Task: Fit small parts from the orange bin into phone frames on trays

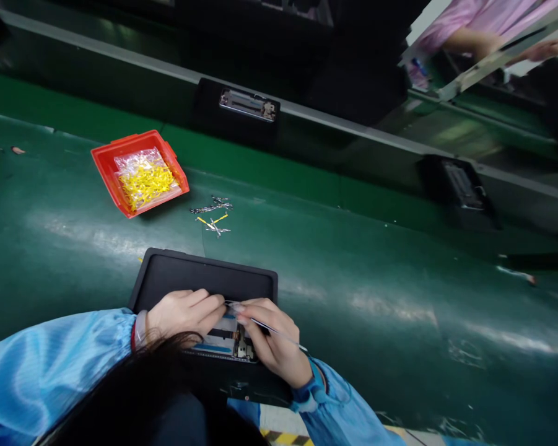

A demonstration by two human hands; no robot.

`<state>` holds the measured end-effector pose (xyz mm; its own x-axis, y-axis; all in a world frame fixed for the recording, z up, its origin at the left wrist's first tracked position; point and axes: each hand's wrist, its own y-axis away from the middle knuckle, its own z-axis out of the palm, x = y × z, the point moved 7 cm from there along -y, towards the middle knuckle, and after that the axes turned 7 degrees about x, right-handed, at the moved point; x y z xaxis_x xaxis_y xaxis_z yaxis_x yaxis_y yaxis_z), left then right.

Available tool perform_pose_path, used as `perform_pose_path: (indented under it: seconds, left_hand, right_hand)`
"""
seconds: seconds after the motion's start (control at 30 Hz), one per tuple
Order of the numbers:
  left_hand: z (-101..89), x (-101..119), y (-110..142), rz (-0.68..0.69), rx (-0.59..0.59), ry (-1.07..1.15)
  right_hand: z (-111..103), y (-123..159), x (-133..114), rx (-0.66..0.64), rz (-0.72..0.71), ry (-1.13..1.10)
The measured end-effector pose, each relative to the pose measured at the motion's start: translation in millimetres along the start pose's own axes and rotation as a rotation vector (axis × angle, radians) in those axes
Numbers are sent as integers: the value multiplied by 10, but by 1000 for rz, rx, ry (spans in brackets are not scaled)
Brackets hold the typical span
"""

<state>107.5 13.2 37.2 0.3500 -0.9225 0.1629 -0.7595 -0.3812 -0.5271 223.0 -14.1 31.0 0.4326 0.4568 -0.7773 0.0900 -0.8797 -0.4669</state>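
Note:
An opened phone body with bare inner parts lies on a black tray right in front of me. My right hand is closed round slim metal tweezers, whose tips reach the phone's far edge. Close beside those tips, my left hand has its fingers bent and pressed together over the phone. Whatever the left fingertips pinch is hidden. Dark hair covers part of the near side of the tray.
A red bin holds bagged yellow strips. Several small flex-like parts lie on the green bench. Farther back, another opened phone and a blurred one sit on black trays. A co-worker's pink sleeve shows beyond.

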Motion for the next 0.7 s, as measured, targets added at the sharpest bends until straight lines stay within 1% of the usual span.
perform_pose_path:
  seconds: [0.2, 0.4, 0.47, 0.53, 0.6, 0.7]
  left_hand:
    - [3, -5, 16, 1, -20, -6]
    - [31, 1, 43, 0, -43, -15]
    - [39, -2, 51, 6, -40, -9]
    - [45, 0, 53, 22, -24, -2]
    - [51, -1, 49, 32, 2, 0]
    - [73, -56, 41, -32, 29, 15]
  right_hand:
    - [12, -10, 1, -4, -5, 28]
    - [40, -31, -14, -73, -10, 9]
    - [30, -32, 6, -63, 12, -11]
    - [7, -24, 65, -19, 72, -40]
    - [-43, -5, 149, 75, 151, -78]
    - [-130, 46, 252, 233, 235, -116]
